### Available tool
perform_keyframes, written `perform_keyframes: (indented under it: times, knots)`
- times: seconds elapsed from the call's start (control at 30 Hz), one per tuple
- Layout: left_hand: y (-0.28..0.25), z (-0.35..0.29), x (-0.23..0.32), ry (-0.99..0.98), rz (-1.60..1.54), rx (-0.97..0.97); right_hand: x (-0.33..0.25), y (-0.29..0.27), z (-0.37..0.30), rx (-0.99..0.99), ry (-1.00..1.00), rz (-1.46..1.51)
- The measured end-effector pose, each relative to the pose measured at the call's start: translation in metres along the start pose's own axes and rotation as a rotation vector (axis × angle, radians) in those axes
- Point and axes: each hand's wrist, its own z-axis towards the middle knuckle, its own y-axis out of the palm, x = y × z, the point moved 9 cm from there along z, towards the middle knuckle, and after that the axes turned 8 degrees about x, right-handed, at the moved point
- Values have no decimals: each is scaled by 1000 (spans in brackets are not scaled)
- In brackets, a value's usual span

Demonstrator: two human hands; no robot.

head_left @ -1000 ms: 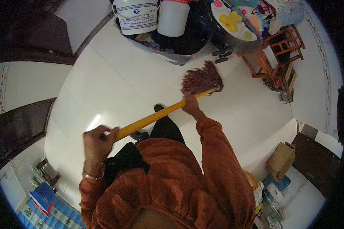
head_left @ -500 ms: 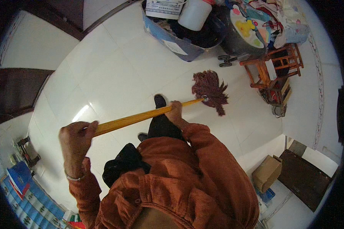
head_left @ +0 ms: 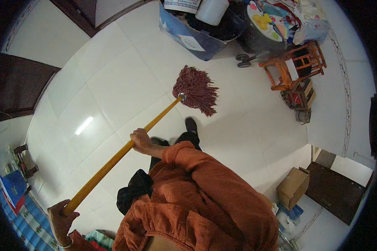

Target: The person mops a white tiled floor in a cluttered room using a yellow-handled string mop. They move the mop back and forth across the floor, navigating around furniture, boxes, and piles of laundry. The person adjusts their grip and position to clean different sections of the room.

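Note:
A mop with a yellow wooden handle [head_left: 100,176] slants from the lower left up to its dark red strand head [head_left: 197,90], which lies spread on the white tiled floor. My left hand [head_left: 60,219] holds the top end of the handle, its thumb beside the wood and part of its fingers hidden. Farther down, my right hand [head_left: 141,140] is closed around the middle of the handle. One of my dark shoes [head_left: 191,124] stands just below the mop head.
At the far side are a blue bin [head_left: 188,35] with containers in it and a dark tub [head_left: 259,39] heaped with cloths. Wooden stools [head_left: 280,75] stand by the right wall. A cardboard box [head_left: 293,188] sits lower right; a blue-striped cloth [head_left: 31,224] lies lower left.
The mop head has swept left across the floor. My left hand has moved down toward the lower left, my right hand left and down, both still on the handle. My feet have shifted.

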Motion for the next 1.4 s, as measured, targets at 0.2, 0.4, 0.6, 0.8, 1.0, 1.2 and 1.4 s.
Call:
perform_keyframes:
  times: [0.2, 0.4, 0.6, 0.8, 1.0, 1.2, 1.4]
  knots:
    - [33, -35, 37, 68, -2, 37, 28, -31, -25, -65, -42, -5]
    - [95, -46, 146, 76, -48, 39, 116, -132, -38, 14, -97, -88]
    - [214, -68, 265, 250, -69, 65, 250, -246, -74, 147, -125, -125]
    - [312, -79, 375, 339, -222, 159, 364, -347, -85, 98, 59, -432]
    - [330, -104, 412, 289, -238, 66, 379, -374, -100, 85, 53, -534]
    - [325, -180, 379, 279, -109, 8, 357, -326, -176, 118, -34, -461]
    - [293, -280, 287, 185, 41, 0, 229, -285, -273, 149, -200, -186]
